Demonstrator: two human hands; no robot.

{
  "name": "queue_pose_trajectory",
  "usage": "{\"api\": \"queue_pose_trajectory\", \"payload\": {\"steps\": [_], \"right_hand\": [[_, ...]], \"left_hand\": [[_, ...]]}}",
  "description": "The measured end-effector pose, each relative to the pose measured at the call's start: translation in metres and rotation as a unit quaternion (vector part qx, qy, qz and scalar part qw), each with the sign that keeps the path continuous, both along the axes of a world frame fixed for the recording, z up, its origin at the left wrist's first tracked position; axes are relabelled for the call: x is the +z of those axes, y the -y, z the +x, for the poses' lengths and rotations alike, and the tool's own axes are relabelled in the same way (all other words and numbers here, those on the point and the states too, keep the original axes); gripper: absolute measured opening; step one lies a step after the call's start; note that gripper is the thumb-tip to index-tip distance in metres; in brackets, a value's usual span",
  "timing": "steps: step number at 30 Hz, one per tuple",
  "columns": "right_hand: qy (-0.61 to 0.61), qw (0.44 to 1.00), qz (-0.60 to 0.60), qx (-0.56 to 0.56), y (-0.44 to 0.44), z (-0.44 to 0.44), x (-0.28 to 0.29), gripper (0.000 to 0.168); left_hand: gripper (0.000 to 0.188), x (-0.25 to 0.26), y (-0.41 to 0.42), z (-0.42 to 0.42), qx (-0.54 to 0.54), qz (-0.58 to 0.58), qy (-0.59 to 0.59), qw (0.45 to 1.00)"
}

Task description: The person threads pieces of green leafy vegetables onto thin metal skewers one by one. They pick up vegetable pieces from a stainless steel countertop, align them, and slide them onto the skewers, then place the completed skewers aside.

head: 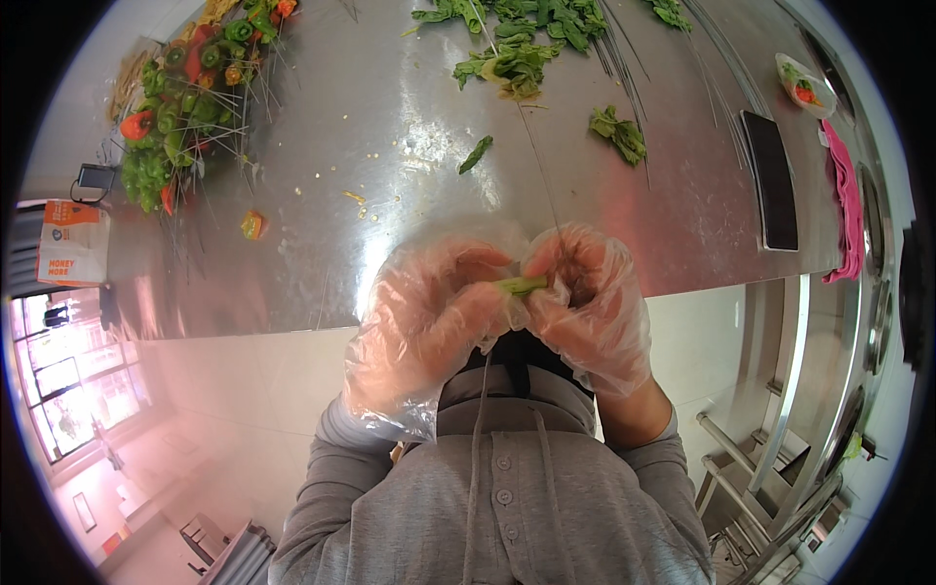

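Thin clear plastic gloves cover both of my hands, which meet just above the front edge of the steel table. Between the fingertips of my left hand [439, 311] and my right hand [599, 307] is a short piece of green stem [528, 284], pinched from both sides. A thin skewer [540, 164] runs from my right hand out across the table. At its far end lies a bunch of dark, leafy greens [523, 69]. Whether the skewer's near end touches the stem is hidden by my right fingers.
Skewered green and red peppers [183, 110] are heaped at the left on the steel table [314, 241]. More leafy greens [618, 135] and loose skewers [621, 66] lie farther off. At right are a black phone [769, 179], a pink cloth [842, 205] and a bag of vegetables [804, 88].
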State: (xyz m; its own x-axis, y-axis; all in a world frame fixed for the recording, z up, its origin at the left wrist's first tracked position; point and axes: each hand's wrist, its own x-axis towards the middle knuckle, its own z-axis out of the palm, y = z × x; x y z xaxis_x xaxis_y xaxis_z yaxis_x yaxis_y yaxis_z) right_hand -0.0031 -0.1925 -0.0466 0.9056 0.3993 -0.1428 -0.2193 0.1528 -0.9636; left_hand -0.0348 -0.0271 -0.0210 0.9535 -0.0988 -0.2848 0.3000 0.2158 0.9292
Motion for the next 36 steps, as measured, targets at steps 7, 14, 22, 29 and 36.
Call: {"api": "queue_pose_trajectory", "payload": {"steps": [7, 14, 22, 29, 36], "right_hand": [[0.046, 0.997, -0.046, -0.034, -0.003, -0.003, -0.002, 0.013], [-0.021, 0.998, 0.044, -0.029, -0.003, -0.004, 0.003, 0.016], [-0.036, 0.991, 0.115, 0.049, 0.001, 0.001, 0.005, 0.019], [-0.017, 0.997, 0.07, 0.029, 0.002, 0.001, 0.002, 0.011], [0.008, 1.0, 0.006, 0.022, -0.001, 0.0, 0.005, 0.015]], "left_hand": [[0.022, 0.0, -0.01, 0.006, -0.118, 0.075, -0.036, 0.99], [0.015, 0.0, -0.003, 0.003, -0.056, 0.166, 0.028, 0.984], [0.01, -0.005, -0.003, 0.005, -0.038, 0.365, 0.288, 0.884], [0.013, -0.009, 0.0, 0.005, -0.006, 0.34, 0.296, 0.893], [0.012, -0.015, 0.002, 0.003, 0.076, 0.359, 0.326, 0.871]]}}
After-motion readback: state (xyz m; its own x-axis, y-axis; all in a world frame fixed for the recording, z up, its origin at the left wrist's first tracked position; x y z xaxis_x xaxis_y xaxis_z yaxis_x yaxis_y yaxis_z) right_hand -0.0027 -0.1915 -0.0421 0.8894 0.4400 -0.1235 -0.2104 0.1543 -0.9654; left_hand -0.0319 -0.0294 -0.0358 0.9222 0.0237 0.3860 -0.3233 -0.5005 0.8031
